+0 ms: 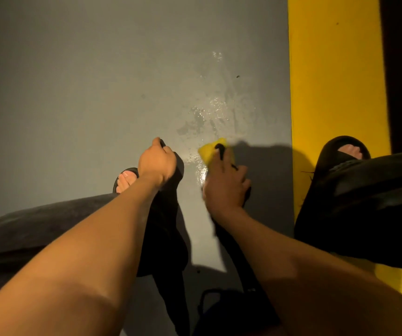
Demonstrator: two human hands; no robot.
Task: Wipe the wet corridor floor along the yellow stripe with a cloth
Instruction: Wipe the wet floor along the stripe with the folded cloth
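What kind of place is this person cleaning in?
Probably an indoor corridor or utility walkway: a painted grey floor, a broad yellow stripe along its edge, and a wet patch under artificial light.

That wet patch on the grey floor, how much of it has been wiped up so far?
Little looks finished: the wet patch glistens with smears and droplets beside the yellow stripe. In hand: the right hand presses a yellow cloth at the patch's near edge, while the left hand grips a dark fabric. Left: the shiny stretch beyond the cloth, up to the farthest glints.
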